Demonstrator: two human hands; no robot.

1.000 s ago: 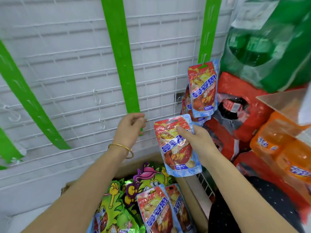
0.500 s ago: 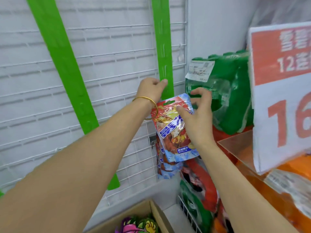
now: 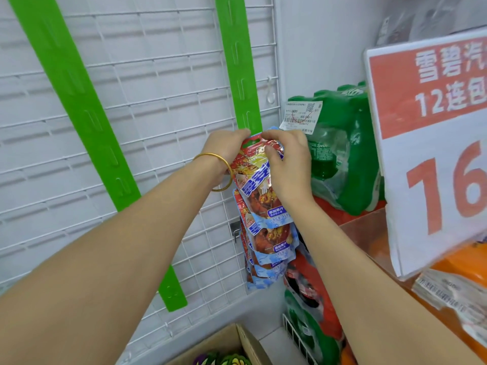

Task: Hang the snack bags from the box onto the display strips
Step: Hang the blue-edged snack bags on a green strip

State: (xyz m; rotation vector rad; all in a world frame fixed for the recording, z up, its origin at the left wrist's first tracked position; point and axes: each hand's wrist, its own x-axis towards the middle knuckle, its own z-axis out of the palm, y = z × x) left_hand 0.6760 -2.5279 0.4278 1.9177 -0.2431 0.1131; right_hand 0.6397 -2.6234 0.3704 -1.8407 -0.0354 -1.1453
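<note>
1. Hands raised together at the right green display strip (image 3: 243, 75), against the white wire grid (image 3: 163, 106).
2. Left hand (image 3: 224, 151) closed on the top left corner of a red and blue snack bag (image 3: 257, 180), fingertips at the strip's face; gold bangle (image 3: 220, 171) on that wrist.
3. Right hand (image 3: 288, 164) pinching the bag's top right corner, thumb across the front, fingers curled over the upper edge.
4. Bag upright, its slotted header pressed to the strip just below the lowest visible tab; hooked or not, cannot tell.
5. Directly beneath, more bags of the same kind (image 3: 271, 248) hanging in an overlapping column on that strip.
6. Further left, a second green strip (image 3: 79, 122) running slantwise down the grid, bare of bags.
7. Bottom edge: corner of a cardboard box (image 3: 237, 343) with colourful packets (image 3: 224, 360) just showing inside.
8. To the right: green shrink-wrapped soda bottles (image 3: 342, 154) and a red and white price sign (image 3: 432, 143).
</note>
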